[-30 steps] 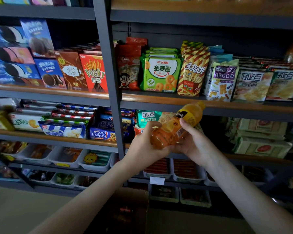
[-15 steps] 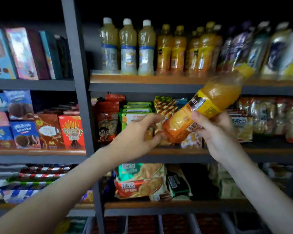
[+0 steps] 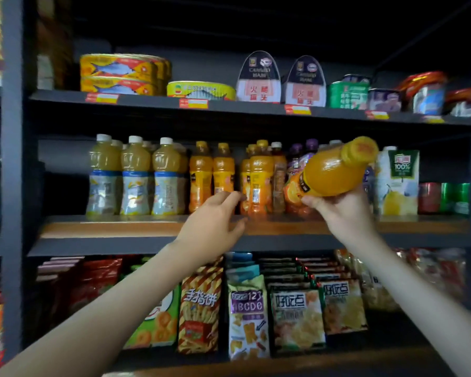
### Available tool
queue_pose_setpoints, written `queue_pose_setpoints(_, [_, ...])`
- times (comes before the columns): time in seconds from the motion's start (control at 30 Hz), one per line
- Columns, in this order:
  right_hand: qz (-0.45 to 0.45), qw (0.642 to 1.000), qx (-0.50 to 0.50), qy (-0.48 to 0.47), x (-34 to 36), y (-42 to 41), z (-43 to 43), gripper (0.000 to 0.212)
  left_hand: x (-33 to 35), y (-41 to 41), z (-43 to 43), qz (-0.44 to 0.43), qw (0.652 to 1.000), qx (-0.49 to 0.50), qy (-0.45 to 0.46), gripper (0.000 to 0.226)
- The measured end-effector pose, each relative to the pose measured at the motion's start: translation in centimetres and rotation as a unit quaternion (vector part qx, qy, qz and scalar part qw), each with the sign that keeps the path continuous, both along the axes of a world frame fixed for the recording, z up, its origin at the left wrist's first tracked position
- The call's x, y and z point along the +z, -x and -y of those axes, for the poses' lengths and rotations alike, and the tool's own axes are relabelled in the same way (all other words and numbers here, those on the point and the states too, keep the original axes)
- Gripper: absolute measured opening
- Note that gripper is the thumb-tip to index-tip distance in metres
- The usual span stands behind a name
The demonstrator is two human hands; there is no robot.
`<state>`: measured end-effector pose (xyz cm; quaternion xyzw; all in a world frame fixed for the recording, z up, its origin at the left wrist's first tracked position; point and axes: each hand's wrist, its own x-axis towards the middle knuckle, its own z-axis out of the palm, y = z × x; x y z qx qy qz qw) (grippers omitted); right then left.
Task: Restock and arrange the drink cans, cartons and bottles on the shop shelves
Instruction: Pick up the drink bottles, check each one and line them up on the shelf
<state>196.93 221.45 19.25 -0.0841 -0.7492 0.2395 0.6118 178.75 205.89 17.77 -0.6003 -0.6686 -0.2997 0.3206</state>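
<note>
The right hand (image 3: pixel 343 213) grips an orange juice bottle (image 3: pixel 332 172), tilted, cap up-right, before the drinks shelf (image 3: pixel 114 227). The left hand (image 3: pixel 212 227), fingers relaxed and empty, reaches toward the shelved orange bottles (image 3: pixel 259 180).

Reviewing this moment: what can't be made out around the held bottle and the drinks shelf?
Head view only:
- orange bottle: lower side hidden by the right hand; label text blurred.
- left hand: whether its fingertips touch the shelved bottles is lost in blur.
- Rows behind those bottles: hidden by the front ones.
- cans far right: brands too blurred and dim.
</note>
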Motion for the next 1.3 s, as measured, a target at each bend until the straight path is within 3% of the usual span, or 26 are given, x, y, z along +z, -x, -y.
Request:
queue_pose_setpoints(0.1, [0.045, 0.998, -0.039, 0.026, 0.8, 0.7, -3.5, 0.073, 0.5, -0.1, -2.8, -0.010, 0.999, 0.041, 0.009, 0.046])
queue_pose_setpoints(0.27, [0.134, 0.988, -0.042, 0.063, 1.9, 1.9, -6.9, 0.056, 0.5, 0.8, -5.1, -0.013, 0.997, 0.067, 0.041, 0.044])
queue_pose_setpoints(0.47, [0.191, 0.973, -0.023, 0.130, 3.8, 4.0, -8.7, 0.060, 0.7, 1.6, -6.3, -0.008, 0.996, 0.073, 0.059, 0.046])
queue_pose_setpoints(0.7, [0.267, 0.948, -0.077, 0.152, 4.2, 5.9, -9.2, 0.096, 1.7, 2.9, -3.6, -0.028, 0.994, 0.077, 0.069, 0.048])
queue_pose_setpoints(0.77, [0.248, 0.954, -0.127, 0.112, 4.3, 6.1, -8.0, 0.096, 2.4, 4.4, -2.1, -0.036, 0.994, 0.087, 0.052, 0.048])
queue_pose_setpoints(0.87, [0.153, 0.944, -0.270, -0.110, 4.2, 7.0, -4.6, 0.100, 3.7, 8.1, 0.2, -0.059, 0.988, 0.143, 0.021, 0.049])
queue_pose_setpoints(0.93, [0.128, 0.937, -0.259, -0.196, 4.7, 9.2, -2.2, 0.091, 4.7, 11.1, 1.5, -0.105, 0.974, 0.200, 0.008, 0.055])
queue_pose_setpoints(1.1, [0.269, 0.946, -0.133, -0.126, 5.4, 17.7, -0.4, 0.087, 5.9, 17.6, 2.8, -0.188, 0.939, 0.288, 0.029, 0.092])
queue_pose_setpoints(1.17, [0.310, 0.938, -0.129, -0.091, 5.2, 20.9, -1.0, 0.089, 5.7, 19.4, 2.6, -0.212, 0.924, 0.312, 0.056, 0.105])
queue_pose_setpoints(1.3, [0.366, 0.912, -0.175, -0.065, 5.0, 24.9, -2.2, 0.096, 5.3, 19.8, 2.0, -0.264, 0.900, 0.333, 0.099, 0.101])
